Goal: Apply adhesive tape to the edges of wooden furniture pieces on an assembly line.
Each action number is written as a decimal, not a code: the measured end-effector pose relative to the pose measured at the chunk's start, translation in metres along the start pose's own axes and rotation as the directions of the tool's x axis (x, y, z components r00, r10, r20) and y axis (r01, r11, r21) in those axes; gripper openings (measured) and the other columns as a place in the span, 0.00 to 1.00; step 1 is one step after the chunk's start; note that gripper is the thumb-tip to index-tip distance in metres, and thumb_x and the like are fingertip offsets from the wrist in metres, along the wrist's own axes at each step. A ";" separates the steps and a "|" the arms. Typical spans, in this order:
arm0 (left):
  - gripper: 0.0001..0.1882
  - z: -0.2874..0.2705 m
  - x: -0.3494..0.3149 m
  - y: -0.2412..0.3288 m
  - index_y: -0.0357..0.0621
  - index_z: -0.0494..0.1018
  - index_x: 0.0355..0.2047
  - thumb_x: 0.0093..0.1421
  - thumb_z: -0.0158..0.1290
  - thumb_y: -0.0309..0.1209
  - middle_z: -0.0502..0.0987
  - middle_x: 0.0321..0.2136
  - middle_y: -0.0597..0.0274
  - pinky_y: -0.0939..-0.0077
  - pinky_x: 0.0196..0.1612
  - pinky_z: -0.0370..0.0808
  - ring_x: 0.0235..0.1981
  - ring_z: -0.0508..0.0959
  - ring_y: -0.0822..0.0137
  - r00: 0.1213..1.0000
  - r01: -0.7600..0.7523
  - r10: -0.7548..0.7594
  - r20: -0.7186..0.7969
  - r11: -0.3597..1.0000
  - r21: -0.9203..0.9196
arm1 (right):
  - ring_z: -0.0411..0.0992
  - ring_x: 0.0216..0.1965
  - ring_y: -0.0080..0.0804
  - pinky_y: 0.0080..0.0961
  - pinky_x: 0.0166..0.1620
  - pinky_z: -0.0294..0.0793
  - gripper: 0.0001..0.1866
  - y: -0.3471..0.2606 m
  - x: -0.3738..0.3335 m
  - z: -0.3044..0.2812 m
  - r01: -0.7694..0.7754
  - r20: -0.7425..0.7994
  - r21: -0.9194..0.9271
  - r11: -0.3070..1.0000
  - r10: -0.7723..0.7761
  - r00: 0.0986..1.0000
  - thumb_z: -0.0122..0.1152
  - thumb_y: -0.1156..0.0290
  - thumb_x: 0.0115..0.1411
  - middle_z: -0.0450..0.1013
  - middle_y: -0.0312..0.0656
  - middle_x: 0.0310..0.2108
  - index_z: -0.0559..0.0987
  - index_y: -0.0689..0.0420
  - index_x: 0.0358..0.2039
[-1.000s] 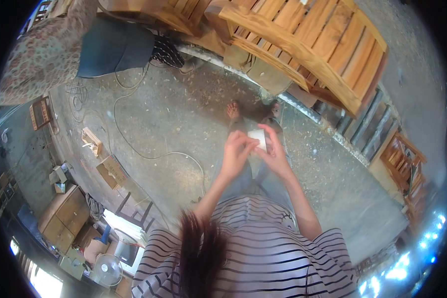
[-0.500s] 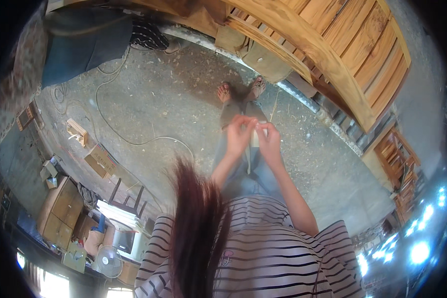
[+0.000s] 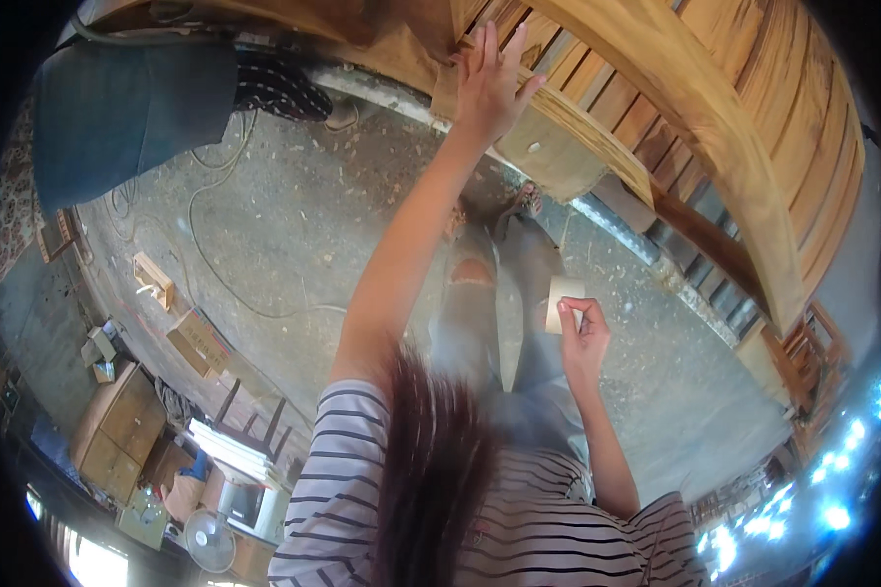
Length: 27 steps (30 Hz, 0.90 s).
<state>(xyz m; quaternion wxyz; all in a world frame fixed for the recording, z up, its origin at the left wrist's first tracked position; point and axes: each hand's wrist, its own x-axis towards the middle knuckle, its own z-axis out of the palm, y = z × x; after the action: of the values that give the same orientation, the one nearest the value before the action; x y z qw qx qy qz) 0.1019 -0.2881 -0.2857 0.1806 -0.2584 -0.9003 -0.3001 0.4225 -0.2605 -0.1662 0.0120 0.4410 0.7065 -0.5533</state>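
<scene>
My left hand (image 3: 491,93) reaches far forward with its fingers spread, holding nothing. It is at the near edge of a slatted wooden furniture piece (image 3: 695,117) with a thick curved rail; whether the fingertips press on the wood is hard to tell. Lower and to the right, my right hand (image 3: 584,342) pinches a small pale rectangular sheet (image 3: 562,298) between thumb and fingers. That sheet sits above my right leg, apart from the furniture.
A cable (image 3: 201,235) snakes over the dusty concrete floor (image 3: 294,215). To the left are a cardboard box (image 3: 199,342), a wooden cabinet (image 3: 122,416) and a fan (image 3: 209,540). Dark blue fabric (image 3: 132,112) hangs at the upper left. A metal rail (image 3: 612,230) runs below the furniture.
My hands were together in front of my lap and have parted. The left has stretched forward to the wood, fingers spreading; the right has moved down and rightward with the pale sheet.
</scene>
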 end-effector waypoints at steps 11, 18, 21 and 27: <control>0.14 -0.021 0.011 -0.115 0.34 0.78 0.42 0.62 0.58 0.33 0.80 0.40 0.61 0.76 0.49 0.70 0.46 0.77 0.69 0.615 0.555 -0.744 0.261 0.174 -0.814 | 0.68 0.37 0.18 0.15 0.43 0.65 0.03 0.007 0.039 -0.006 0.038 -0.002 0.100 0.994 -0.038 0.999 0.59 0.79 0.62 0.74 0.38 0.33 0.77 0.66 0.35; 0.19 0.047 0.088 -0.166 0.35 0.71 0.52 0.63 0.57 0.31 0.77 0.48 0.57 0.71 0.52 0.72 0.49 0.76 0.66 0.693 0.718 -0.231 0.683 0.128 -0.684 | 0.68 0.37 0.17 0.15 0.42 0.65 0.03 0.013 0.044 -0.005 0.021 -0.013 0.129 0.991 -0.020 1.000 0.59 0.79 0.62 0.75 0.38 0.33 0.77 0.66 0.35; 0.20 0.052 0.094 -0.159 0.35 0.71 0.52 0.63 0.57 0.31 0.77 0.48 0.57 0.71 0.52 0.72 0.49 0.76 0.66 0.665 0.747 -0.199 0.720 0.164 -0.645 | 0.68 0.36 0.18 0.15 0.42 0.65 0.04 0.013 0.046 -0.006 0.017 -0.026 0.143 0.990 -0.013 1.000 0.59 0.79 0.62 0.75 0.38 0.33 0.77 0.66 0.35; 0.20 0.057 0.101 -0.160 0.36 0.70 0.53 0.63 0.57 0.31 0.76 0.48 0.57 0.69 0.53 0.72 0.50 0.75 0.65 0.657 0.754 -0.225 0.720 0.175 -0.633 | 0.69 0.37 0.19 0.16 0.43 0.66 0.03 0.015 0.045 -0.003 -0.032 -0.021 0.196 0.980 0.037 0.999 0.58 0.80 0.61 0.74 0.39 0.33 0.77 0.67 0.35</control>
<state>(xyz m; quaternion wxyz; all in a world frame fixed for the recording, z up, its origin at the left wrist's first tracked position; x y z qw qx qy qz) -0.0803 -0.3253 -0.3516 -0.3286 -0.0565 -0.6213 -0.7091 0.4060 -0.2310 -0.1993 -0.0305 0.4591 0.6412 -0.6141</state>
